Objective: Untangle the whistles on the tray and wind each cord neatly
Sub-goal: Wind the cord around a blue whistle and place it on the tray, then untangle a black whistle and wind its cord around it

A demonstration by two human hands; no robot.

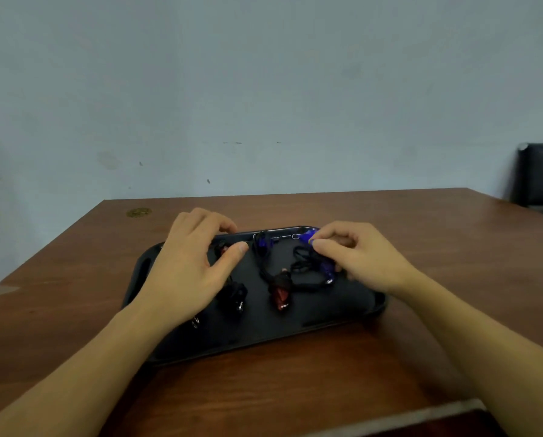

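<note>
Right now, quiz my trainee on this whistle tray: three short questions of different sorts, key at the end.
1. True or false: the black tray sits on a wooden table.
2. Which hand pinches the blue whistle at the tray's far edge? A) left hand B) right hand
3. Fill in: the whistle lying near the tray's middle, with black cord around it, is ____.

Key: 1 true; 2 B; 3 red.
</note>
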